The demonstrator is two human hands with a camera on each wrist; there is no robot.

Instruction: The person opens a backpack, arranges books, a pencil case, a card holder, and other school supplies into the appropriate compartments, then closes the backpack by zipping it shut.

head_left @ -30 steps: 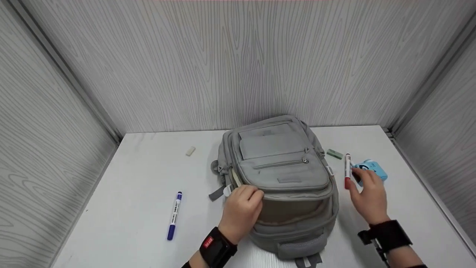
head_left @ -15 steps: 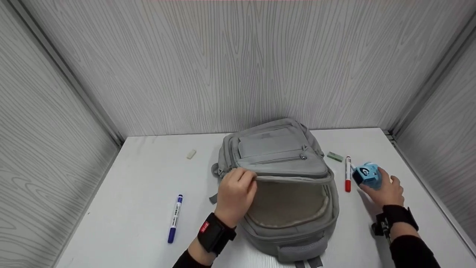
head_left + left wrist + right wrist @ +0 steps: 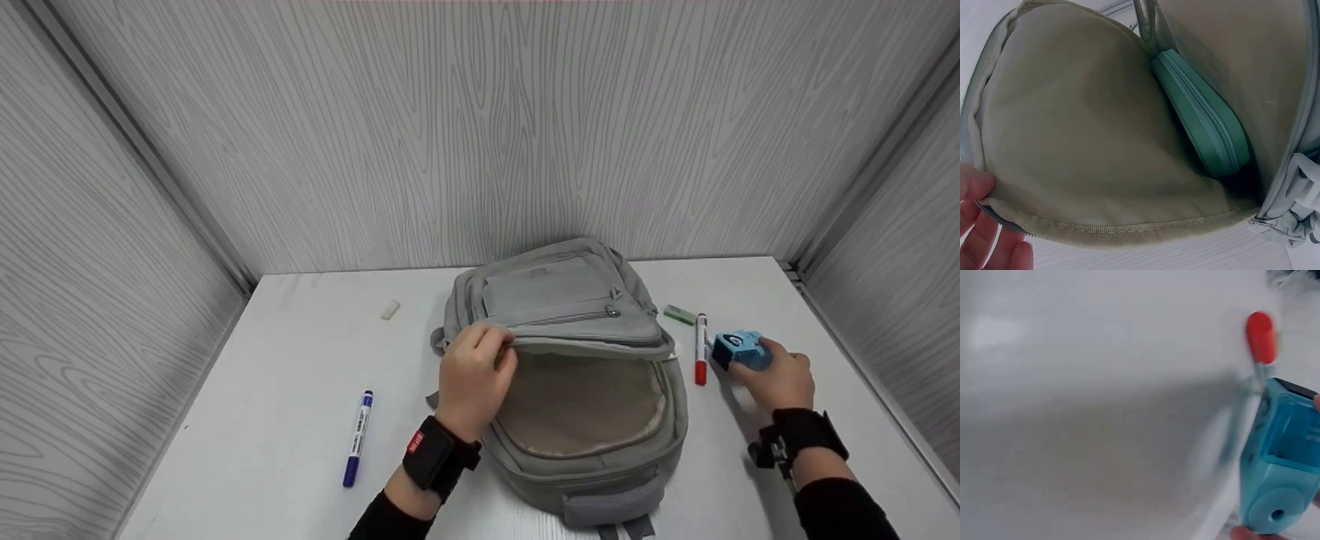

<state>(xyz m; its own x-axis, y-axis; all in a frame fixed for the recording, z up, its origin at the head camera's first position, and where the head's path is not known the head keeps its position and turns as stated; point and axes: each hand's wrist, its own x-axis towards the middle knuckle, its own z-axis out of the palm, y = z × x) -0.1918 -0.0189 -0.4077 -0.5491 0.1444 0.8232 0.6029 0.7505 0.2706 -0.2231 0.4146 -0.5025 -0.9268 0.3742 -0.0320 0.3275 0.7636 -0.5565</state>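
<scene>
Two bare hands are at work over the white table point(image 3: 262, 397). The left hand point(image 3: 471, 379) pinches the front flap of a grey backpack point(image 3: 555, 289) by its edge, thumb against fingers with only the fabric between them, and the main compartment gapes below. The right hand point(image 3: 781, 381) has thumb and fingers curled round a light-blue gadget point(image 3: 742, 349), parted only by its body, at the right of the bag; whether it touches the table I cannot tell. From the head, the compartment shows just beige lining, but the left wrist view finds a green zipped case point(image 3: 1202, 118) lying inside. The right wrist view (blurred at its far end) gives the gadget's see-through blue window and a round part with a hole, details hidden from above. Only the head view shows the red-capped marker point(image 3: 700, 351) whole, just beside the gadget, and the blue-capped marker point(image 3: 358, 439) well apart on the left.
</scene>
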